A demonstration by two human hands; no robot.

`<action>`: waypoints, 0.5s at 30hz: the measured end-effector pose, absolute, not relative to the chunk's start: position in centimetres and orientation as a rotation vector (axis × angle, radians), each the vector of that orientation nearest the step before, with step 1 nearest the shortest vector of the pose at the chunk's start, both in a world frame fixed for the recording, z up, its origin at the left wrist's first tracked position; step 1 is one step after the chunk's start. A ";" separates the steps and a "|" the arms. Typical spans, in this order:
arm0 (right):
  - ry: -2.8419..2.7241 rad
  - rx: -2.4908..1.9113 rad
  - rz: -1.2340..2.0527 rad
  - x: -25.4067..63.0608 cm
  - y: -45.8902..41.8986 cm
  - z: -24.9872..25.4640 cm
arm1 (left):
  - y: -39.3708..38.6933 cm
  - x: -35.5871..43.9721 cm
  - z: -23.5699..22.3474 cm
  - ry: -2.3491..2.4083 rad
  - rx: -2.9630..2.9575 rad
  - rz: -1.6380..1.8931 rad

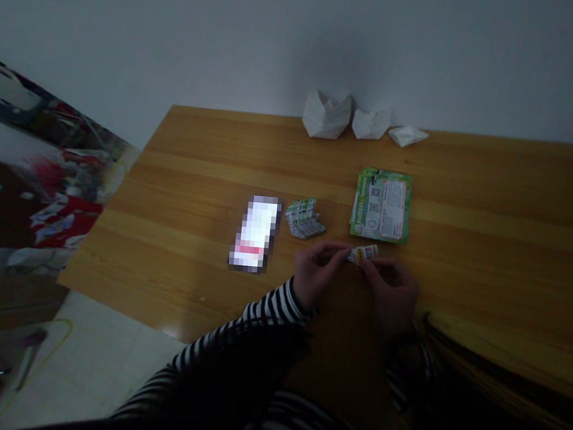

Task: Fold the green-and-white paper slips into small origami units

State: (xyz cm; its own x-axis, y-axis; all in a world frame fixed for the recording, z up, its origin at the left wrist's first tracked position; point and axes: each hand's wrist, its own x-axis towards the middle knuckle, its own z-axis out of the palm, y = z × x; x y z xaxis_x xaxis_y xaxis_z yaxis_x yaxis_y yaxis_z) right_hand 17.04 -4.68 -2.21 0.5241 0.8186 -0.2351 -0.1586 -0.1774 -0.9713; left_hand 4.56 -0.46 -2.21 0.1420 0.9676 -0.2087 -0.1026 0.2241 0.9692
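Between the fingertips of both hands is a small folded piece of printed paper (364, 254), whitish with orange and red marks. My left hand (317, 271) pinches its left end, and my right hand (391, 288) pinches it from the right. Just beyond my left hand lies a folded paper piece (304, 218) in green and white print, made of interlocked-looking units. A stack of green printed leaflets (381, 206) rests on the table past my right hand. The finer folds of the held paper are too small to tell.
A phone (255, 232) with a lit, blurred screen lies left of my hands on the wooden table (211, 161). Along the wall stand two white folded-paper shapes (326, 117) and a smaller flat white one (408, 135). Dark hair hangs at lower right.
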 end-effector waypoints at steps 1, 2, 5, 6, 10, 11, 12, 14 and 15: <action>-0.569 -1.477 0.959 17.0 -4.6 -2.1 | -0.6 4.6 -2.1 1.131 1.038 1.016; -0.552 -1.446 0.956 16.9 -4.5 -2.1 | -0.6 4.7 -2.1 1.133 1.060 1.017; -0.560 -1.390 0.950 16.9 -4.4 -2.0 | -0.4 4.6 -1.9 1.137 1.167 0.967; -0.578 -1.390 0.941 17.0 -4.5 -2.0 | -0.2 4.5 -1.8 1.130 1.211 0.924; -0.722 -1.413 0.936 17.4 -4.5 -2.0 | 0.4 4.0 -1.7 1.064 1.345 0.653; -0.762 -1.412 0.952 17.6 -4.4 -2.0 | 0.4 4.0 -1.6 1.050 1.356 0.596; -0.798 -1.413 0.974 17.7 -4.4 -1.9 | 0.4 3.9 -1.6 1.040 1.362 0.554; -0.856 -1.435 1.024 18.1 -4.3 -1.8 | 0.1 3.9 -1.5 1.027 1.350 0.520; -0.879 -1.452 1.050 18.2 -4.2 -1.7 | -0.1 4.0 -1.5 1.026 1.323 0.521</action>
